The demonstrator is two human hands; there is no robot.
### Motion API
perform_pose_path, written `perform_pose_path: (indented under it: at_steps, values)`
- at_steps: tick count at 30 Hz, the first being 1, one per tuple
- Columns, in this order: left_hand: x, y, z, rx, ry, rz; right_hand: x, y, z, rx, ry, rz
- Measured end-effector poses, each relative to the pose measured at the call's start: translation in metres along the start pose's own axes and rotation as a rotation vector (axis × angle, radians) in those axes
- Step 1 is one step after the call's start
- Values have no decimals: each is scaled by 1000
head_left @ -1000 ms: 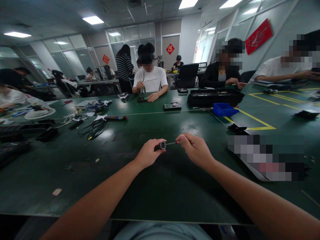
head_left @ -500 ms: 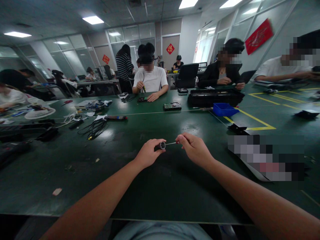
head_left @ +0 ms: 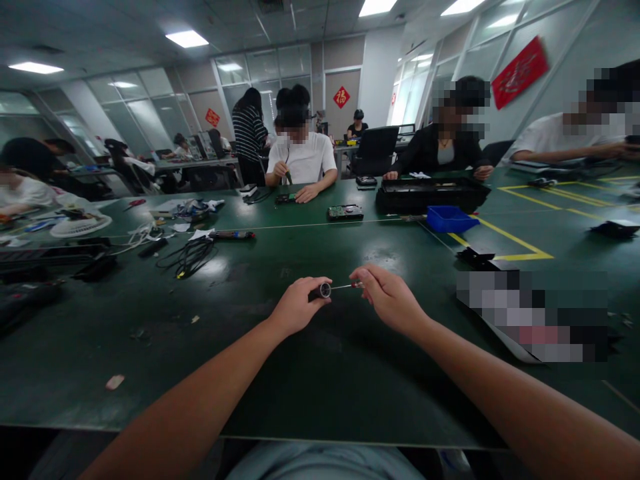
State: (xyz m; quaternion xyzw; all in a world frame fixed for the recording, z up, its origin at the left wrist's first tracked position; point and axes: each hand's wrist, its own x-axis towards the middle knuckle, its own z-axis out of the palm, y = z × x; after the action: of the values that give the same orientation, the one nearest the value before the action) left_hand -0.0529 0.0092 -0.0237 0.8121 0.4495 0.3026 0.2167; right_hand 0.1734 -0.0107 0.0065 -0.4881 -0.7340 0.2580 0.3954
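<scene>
My left hand is wrapped round a dark cylindrical part with a light grey ring at its end, which faces right and toward me. Its inside is too small to make out. My right hand pinches the red handle of a thin screwdriver, held nearly level. The metal shaft points left, and its tip meets the end of the cylindrical part. Both hands are over the middle of the green table. My right fingers partly cover the handle.
Ahead lie a circuit-board drive, a long black housing and a blue tray. Black cable and an electric screwdriver-like tool lie left. A blurred-out pale object sits right. Co-workers sit across the table.
The fingers of my right hand have shifted slightly on the handle, showing more of the red. The co-worker in black has lowered one hand to the table. My left hand holds still.
</scene>
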Motion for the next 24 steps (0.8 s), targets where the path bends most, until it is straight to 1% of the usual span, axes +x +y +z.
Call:
perform_pose_path:
  at_steps: [3,6,11,17,19,24]
  values:
    - [0,2,-1,-2,-4,-11,0,-1,0,4,25,2]
    - [-1,4,-2,-4,-2,-18,0,-1,1,55,43,0]
    - [-1,1,-1,4,-1,-12,2,1,2,102,6,-3]
    - [1,2,-1,15,-4,-21,2,2,3,85,29,7]
    - [1,2,-1,24,-2,-28,2,2,4,145,48,26]
    - [1,1,0,25,56,-50,5,6,8,401,73,64]
